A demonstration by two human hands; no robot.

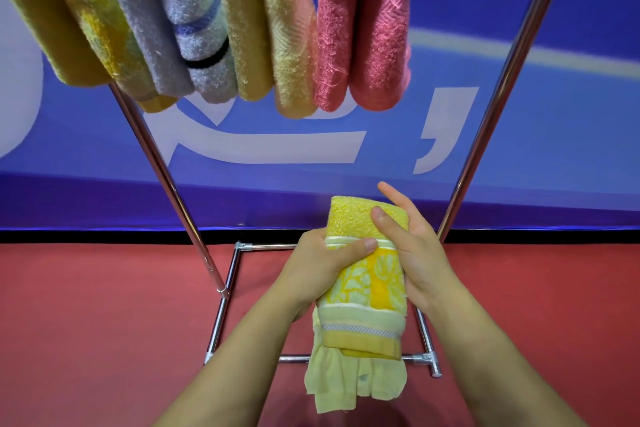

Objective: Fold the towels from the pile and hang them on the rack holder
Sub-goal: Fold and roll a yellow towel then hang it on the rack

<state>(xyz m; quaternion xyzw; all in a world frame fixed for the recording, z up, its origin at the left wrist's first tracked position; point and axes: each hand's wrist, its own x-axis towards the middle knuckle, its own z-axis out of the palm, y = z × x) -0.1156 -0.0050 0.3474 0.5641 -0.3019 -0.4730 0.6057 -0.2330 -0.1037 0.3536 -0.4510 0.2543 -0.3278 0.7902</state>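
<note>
Yellow leaf-patterned towel (367, 274); pink towels (363, 28); red floor (86, 322).

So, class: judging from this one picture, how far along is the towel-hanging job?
Done: several folded towels already hang in a row at the top, from a mustard towel to a pink towel. In hand: the left hand and right hand both grip a folded yellow towel in front of the rack. Left: hanging it. The pile is out of view.
</note>
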